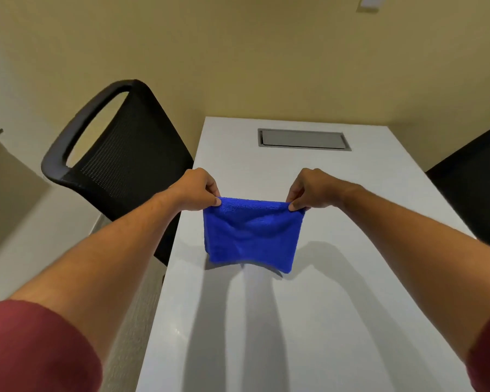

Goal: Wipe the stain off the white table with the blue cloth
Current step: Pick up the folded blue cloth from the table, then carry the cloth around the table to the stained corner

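A blue cloth [251, 236] hangs folded in the air just above the white table [337, 306]. My left hand [195, 190] pinches its upper left corner and my right hand [309, 190] pinches its upper right corner, so the top edge is stretched between them. The cloth's lower edge hovers close to the table top and casts a shadow there. No stain shows on the visible table surface; the cloth hides the patch behind it.
A grey metal cable hatch [303, 139] is set into the far end of the table. A black mesh chair [119, 154] stands at the table's left side. Another black chair [475, 188] is at the right edge. A beige wall lies behind.
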